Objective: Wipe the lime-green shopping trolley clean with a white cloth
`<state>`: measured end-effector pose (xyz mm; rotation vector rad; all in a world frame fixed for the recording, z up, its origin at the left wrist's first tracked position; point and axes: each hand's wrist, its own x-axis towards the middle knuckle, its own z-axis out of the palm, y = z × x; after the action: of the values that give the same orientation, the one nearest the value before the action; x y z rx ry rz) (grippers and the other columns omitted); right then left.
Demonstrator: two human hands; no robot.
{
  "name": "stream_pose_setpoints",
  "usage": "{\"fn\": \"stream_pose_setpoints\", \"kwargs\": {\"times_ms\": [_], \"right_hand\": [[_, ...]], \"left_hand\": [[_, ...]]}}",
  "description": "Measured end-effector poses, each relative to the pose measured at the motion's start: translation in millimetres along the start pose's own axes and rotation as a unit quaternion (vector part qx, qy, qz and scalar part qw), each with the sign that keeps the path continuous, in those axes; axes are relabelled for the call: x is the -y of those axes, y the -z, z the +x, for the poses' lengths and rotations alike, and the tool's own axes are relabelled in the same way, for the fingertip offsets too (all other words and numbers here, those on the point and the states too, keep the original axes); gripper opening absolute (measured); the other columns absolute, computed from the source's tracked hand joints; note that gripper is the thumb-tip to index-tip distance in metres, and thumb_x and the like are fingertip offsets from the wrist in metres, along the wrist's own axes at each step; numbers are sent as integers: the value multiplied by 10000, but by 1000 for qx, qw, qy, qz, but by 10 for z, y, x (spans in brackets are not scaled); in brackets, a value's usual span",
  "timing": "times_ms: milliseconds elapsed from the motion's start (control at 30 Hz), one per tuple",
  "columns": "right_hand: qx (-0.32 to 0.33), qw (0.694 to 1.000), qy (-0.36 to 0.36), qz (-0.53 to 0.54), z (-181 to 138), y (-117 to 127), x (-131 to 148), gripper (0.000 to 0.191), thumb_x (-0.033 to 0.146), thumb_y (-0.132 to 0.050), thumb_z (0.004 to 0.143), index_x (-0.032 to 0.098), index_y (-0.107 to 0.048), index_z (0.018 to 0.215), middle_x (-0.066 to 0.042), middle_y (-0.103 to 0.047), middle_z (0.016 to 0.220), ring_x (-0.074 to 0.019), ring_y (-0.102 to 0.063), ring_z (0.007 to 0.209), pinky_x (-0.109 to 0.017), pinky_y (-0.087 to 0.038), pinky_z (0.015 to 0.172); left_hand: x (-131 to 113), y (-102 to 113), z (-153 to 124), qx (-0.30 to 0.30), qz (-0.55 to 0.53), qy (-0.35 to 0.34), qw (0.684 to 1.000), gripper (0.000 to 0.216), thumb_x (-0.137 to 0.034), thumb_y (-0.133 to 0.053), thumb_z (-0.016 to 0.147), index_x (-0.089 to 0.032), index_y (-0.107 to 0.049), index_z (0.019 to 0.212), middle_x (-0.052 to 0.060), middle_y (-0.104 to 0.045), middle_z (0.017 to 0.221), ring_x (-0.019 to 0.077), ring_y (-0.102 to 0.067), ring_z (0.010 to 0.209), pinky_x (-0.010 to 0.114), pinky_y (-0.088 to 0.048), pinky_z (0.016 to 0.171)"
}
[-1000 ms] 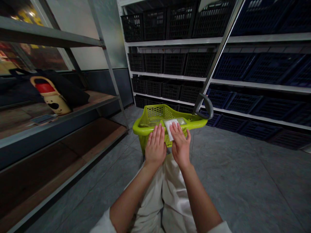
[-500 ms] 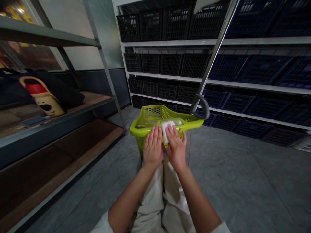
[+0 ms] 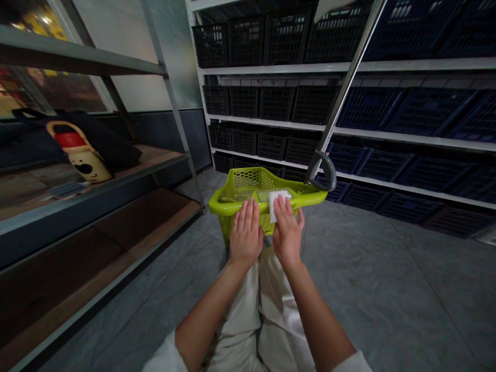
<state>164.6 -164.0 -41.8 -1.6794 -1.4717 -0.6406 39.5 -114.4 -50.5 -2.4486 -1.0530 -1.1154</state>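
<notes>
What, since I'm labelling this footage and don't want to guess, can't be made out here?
All in the head view:
White cloth: partly hidden under the fingers of the right hand.
Green basket: part of its near side is hidden behind the left hand.
Metal pole: upper end cut off by the top edge.
Black crates: any contents lost in shadow behind their fronts.
Flat object beside the bottle: too small and dim to identify.

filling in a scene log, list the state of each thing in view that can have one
basket: upright, open-topped
left hand: fingers straight, on the basket
right hand: fingers extended over the cloth
cloth: against the basket, partly covered
bottle: lidded
phone: lying flat
crates: lined up in rows
</notes>
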Motion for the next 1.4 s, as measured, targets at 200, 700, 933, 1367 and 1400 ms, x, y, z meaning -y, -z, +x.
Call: {"fn": "stream_pose_setpoints", "kwargs": {"times_ms": [200,700,933,1367,1400], "right_hand": [[41,997,61,22,-32,58,36,682,73,-352,886,260,-336,1542,-69,-465,1550,-162,-332,1492,-487,-123,1232],[34,997,67,20,-59,8,155,705,72,-367,886,269,-292,1559,-63,-467,1550,-163,-324,1496,-485,-123,1233],[-78,992,-97,8,-46,-79,-340,722,50,-305,852,288,-361,1532,-81,-473,1543,-186,-376,1472,-514,-247,1187],[-33,999,-11,11,-93,-50,-248,725,56,-319,870,290,-302,1556,-73,-460,1553,-170,-341,1489,-512,-183,1217],[-63,997,-48,9,-92,-72,-317,724,58,-307,869,291,-309,1554,-78,-464,1550,-177,-351,1484,-524,-204,1207]], "left_hand": [[27,28,-3,6,7,-5,1000,733,-205,-460,917,-58,-174,1576,167,-299,1623,265,-205,1534,453,-256,1222],[0,6,0,-5,3,1,1000,728,-212,-433,928,-82,-146,1584,167,-311,1618,268,-231,1526,458,-260,1221],[-50,41,28,12,-9,8,1000,775,-205,-469,904,-67,-126,1585,170,-291,1626,280,-232,1524,464,-241,1228],[-33,31,17,9,-7,7,1000,757,-201,-461,902,-73,-151,1581,172,-292,1625,279,-225,1527,469,-244,1226],[-38,34,18,8,-8,6,1000,764,-201,-467,900,-68,-146,1581,176,-287,1626,283,-223,1527,472,-240,1227]]}}
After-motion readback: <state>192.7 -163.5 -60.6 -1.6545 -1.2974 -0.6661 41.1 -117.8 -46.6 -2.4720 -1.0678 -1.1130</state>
